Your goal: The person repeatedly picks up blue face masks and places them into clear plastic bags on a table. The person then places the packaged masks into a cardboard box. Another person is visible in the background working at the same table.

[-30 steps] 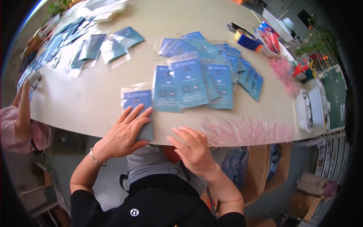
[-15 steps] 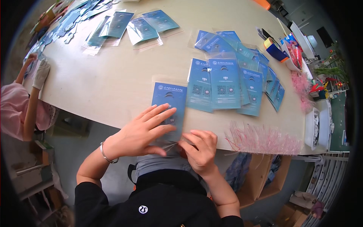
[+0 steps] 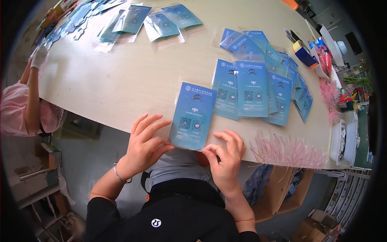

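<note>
A blue card in a clear plastic sleeve (image 3: 193, 111) lies at the table's near edge, its lower end at the rim. My left hand (image 3: 143, 143) has thumb and forefinger closed on the sleeve's lower left corner, the other fingers loosely raised. At the lower right corner, my right hand (image 3: 225, 157) pinches the sleeve's edge between thumb and forefinger. Just right of this card rests a spread pile of similar sleeved cards (image 3: 252, 88), several of them overlapping.
More sleeved cards (image 3: 163, 24) lie at the far side, with loose blue pieces (image 3: 80, 18) beyond them. Pink-and-clear thin strands (image 3: 288, 151) line the near right edge. A tape roll (image 3: 304, 53) and white trays (image 3: 350, 137) stand right. A gloved co-worker's hand (image 3: 39, 57) is far left.
My left hand has drawn back from over the card to its lower left corner, uncovering the card's face. My right hand stays at the lower right corner. The whole view has shifted slightly.
</note>
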A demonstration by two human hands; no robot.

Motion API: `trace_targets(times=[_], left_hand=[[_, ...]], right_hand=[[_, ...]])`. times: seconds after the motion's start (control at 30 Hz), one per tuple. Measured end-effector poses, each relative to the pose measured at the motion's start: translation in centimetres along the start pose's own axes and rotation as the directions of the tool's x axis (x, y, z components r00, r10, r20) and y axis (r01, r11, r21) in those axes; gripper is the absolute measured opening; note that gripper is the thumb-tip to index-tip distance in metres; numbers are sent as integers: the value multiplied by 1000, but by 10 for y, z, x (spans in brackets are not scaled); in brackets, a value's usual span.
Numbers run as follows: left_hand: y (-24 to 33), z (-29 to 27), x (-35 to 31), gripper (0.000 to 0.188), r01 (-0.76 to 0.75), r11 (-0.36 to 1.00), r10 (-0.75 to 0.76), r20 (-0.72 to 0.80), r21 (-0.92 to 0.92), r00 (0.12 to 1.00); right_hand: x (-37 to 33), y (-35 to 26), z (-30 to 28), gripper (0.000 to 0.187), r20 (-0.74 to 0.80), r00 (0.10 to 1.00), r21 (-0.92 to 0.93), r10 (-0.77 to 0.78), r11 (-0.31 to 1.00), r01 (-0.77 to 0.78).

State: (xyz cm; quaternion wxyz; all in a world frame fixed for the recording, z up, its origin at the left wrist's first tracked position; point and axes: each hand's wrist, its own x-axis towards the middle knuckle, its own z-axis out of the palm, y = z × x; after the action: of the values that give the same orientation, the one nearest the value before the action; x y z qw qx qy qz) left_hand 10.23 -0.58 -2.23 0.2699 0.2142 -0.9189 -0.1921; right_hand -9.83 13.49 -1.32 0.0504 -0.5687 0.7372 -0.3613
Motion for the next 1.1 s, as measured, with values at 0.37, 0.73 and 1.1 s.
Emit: trace_targets(times=[0.37, 0.73, 1.1], left_hand=[[5, 5, 9, 26, -6, 993, 2, 35, 120, 999], [12, -4, 21, 20, 84, 994, -92, 110, 69, 990], [22, -3, 24, 20, 246, 967, -251, 60, 72, 966]], right_hand=[[0, -12, -1, 12, 32, 981, -6, 191, 982, -191], [5, -13, -3, 14, 79, 970, -43, 228, 973, -225], [6, -16, -2, 13, 20, 957, -9, 291, 957, -291]])
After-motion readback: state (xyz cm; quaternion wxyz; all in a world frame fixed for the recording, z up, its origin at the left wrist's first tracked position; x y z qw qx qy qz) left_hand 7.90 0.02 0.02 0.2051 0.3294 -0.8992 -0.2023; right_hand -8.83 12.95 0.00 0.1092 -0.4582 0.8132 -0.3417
